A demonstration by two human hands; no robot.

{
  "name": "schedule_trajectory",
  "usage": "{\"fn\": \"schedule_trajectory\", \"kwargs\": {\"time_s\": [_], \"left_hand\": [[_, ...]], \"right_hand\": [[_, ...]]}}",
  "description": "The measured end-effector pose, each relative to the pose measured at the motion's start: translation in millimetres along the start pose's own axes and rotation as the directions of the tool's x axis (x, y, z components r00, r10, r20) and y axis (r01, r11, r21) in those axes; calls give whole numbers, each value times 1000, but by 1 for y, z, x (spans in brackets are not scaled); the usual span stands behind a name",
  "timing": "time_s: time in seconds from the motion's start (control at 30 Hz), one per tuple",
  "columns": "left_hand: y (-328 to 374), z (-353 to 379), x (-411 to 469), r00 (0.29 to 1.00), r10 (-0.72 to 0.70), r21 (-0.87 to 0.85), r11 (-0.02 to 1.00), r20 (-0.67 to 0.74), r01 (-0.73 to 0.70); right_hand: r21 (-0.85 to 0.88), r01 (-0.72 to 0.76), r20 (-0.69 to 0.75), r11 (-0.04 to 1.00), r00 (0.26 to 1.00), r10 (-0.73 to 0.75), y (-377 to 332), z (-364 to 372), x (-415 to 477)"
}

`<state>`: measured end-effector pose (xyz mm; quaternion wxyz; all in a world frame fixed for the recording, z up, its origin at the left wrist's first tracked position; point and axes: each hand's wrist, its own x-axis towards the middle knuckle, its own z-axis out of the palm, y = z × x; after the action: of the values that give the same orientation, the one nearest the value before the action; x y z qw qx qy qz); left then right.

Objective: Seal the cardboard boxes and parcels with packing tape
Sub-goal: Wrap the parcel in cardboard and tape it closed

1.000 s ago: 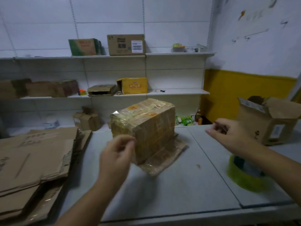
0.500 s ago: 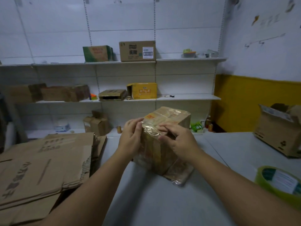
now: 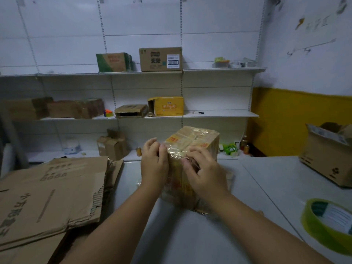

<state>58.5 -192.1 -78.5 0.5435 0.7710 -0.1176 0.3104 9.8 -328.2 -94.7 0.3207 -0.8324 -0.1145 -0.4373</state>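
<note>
Packing tape, a yellow-green roll [image 3: 312,229], lies right of the tape-wrapped brown cardboard parcel [image 3: 198,138] standing on the grey tabletop [image 3: 181,235]. Your right hand [image 3: 205,174] has come across; with your left hand [image 3: 154,164] it pinches clear wrap [image 3: 176,153] at the parcel's near top edge, likely securing a loose end.

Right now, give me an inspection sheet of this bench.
Surface: grey table, parcel standing on it.
Job's things: parcel wrapped in clear tape, upright; tape roll lying at right, apart from it.
Clutter: flattened cardboard stacked at left; open box at far right.
Hands: left hand and right hand both grip the parcel's near top edge.
Cables: nothing seen.
Surroundings: shelves holding boxes behind; yellow-banded wall at right.
</note>
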Motion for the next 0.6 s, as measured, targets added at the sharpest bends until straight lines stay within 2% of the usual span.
{"fn": "schedule_trajectory", "kwargs": {"time_s": [0.1,0.2,0.27,0.33,0.4,0.47,0.53,0.6], "left_hand": [[-3,-2,-5,991,93,64,993,93,-99],[-10,-9,1,946,296,321,890,134,-324],[-8,-14,8,858,479,365,777,188,-513],[-6,-14,11,732,633,335,653,253,-680],[-7,-9,9,657,702,340,569,273,-749],[-7,-2,6,671,703,370,573,238,-731],[-3,3,3,730,657,384,635,188,-671],[0,4,0,768,615,377,678,179,-631]], "right_hand": [[50,-19,-134,999,991,25,-5,7,-2],[4,17,-169,1000,986,-16,0,7,-4],[-24,50,-158,998,986,-53,2,7,-2],[-25,65,-161,998,985,-68,5,9,0],[1,84,-165,996,983,-83,9,11,0],[46,81,-164,996,984,-72,9,14,-1],[76,40,-159,996,987,-28,7,14,0],[138,-5,-87,990,996,17,8,8,1]]}}
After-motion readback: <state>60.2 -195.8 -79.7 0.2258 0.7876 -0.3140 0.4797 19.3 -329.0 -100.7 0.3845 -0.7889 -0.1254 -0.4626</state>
